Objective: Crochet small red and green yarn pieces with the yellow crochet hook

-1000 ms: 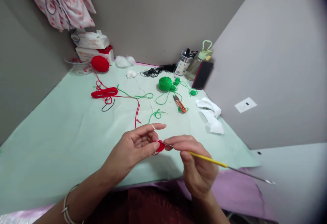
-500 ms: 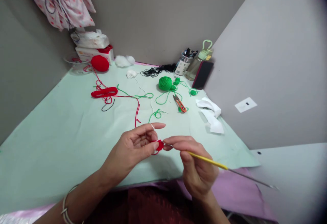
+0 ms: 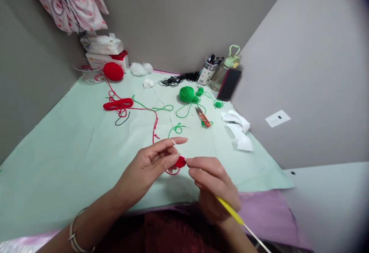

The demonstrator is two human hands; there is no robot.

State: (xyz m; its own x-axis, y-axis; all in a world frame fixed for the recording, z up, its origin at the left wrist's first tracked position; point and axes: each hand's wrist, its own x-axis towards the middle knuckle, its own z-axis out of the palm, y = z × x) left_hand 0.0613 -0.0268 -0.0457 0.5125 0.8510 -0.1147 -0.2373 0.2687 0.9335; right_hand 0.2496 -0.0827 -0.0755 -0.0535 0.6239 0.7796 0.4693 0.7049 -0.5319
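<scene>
Between thumb and fingers, my left hand (image 3: 152, 164) pinches a small red crocheted piece (image 3: 180, 162). White yarn (image 3: 174, 143) runs over its outstretched index finger and down to the piece. A red yarn tail (image 3: 173, 173) loops below. My right hand (image 3: 216, 187) is closed around a crochet hook (image 3: 230, 210) with a yellow grip, its rear shaft pointing down to the right. The fingertips of that hand meet the right edge of the red piece, and the hook's working tip is hidden there.
Red yarn (image 3: 118, 104), a green yarn ball (image 3: 186, 94) and orange thread snips (image 3: 203, 117) lie on the pale green cloth (image 3: 72, 149). Behind them are black yarn (image 3: 178, 79), a pen cup (image 3: 206, 71), a bottle (image 3: 219, 76) and a phone (image 3: 230, 85). White scraps (image 3: 238, 126) lie right.
My right hand has turned, so the hook's rear end now points more steeply down. The red piece has tilted in my left fingers, and its yarn tail shows more below.
</scene>
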